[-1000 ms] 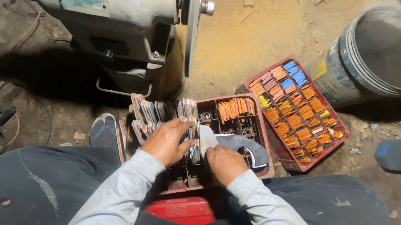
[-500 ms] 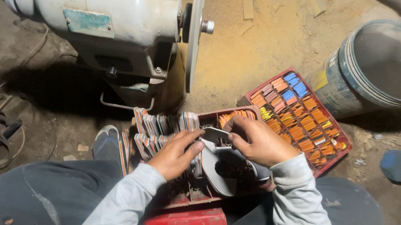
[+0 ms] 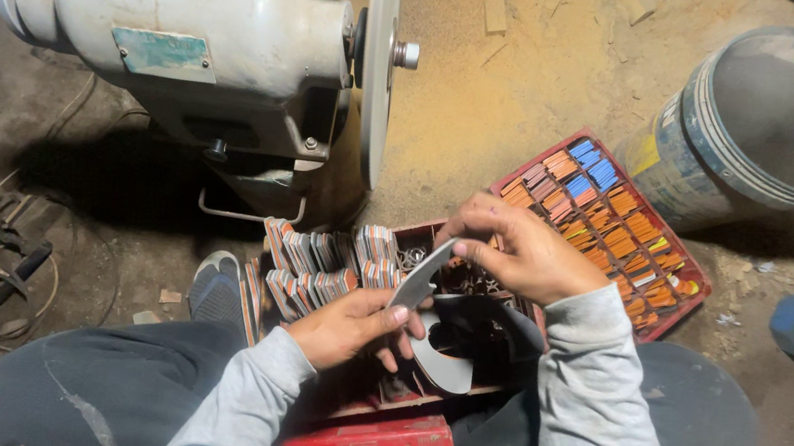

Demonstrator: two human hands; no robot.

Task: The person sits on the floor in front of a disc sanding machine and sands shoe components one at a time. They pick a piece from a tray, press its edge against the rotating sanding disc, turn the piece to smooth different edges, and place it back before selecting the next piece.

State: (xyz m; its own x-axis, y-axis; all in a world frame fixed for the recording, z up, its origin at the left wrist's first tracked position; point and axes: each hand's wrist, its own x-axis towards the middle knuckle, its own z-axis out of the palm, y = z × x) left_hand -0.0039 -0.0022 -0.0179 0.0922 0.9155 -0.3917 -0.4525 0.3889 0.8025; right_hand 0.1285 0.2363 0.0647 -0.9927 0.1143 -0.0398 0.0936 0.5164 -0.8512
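Observation:
My left hand (image 3: 350, 327) and my right hand (image 3: 514, 248) both hold a flat grey curved metal blade (image 3: 421, 276). The left grips its lower end, the right pinches its upper tip. The blade is tilted above a red crate (image 3: 376, 410) on my lap. That crate holds rows of small orange-and-grey pieces (image 3: 333, 261) and a bent grey strip (image 3: 446, 358). Both sleeves are grey.
A grey bench grinder motor (image 3: 190, 30) with a thin disc wheel (image 3: 377, 61) stands on the floor ahead. A second red crate (image 3: 603, 212) of orange and blue pieces lies to the right. A dusty bucket (image 3: 778, 117), cables (image 3: 4, 258), sawdust-like powder and my shoe (image 3: 216, 282) surround it.
My right hand has risen from the crate and moved forward, lifting the blade's tip. The left hand now grips the blade's lower end. The view has shifted slightly.

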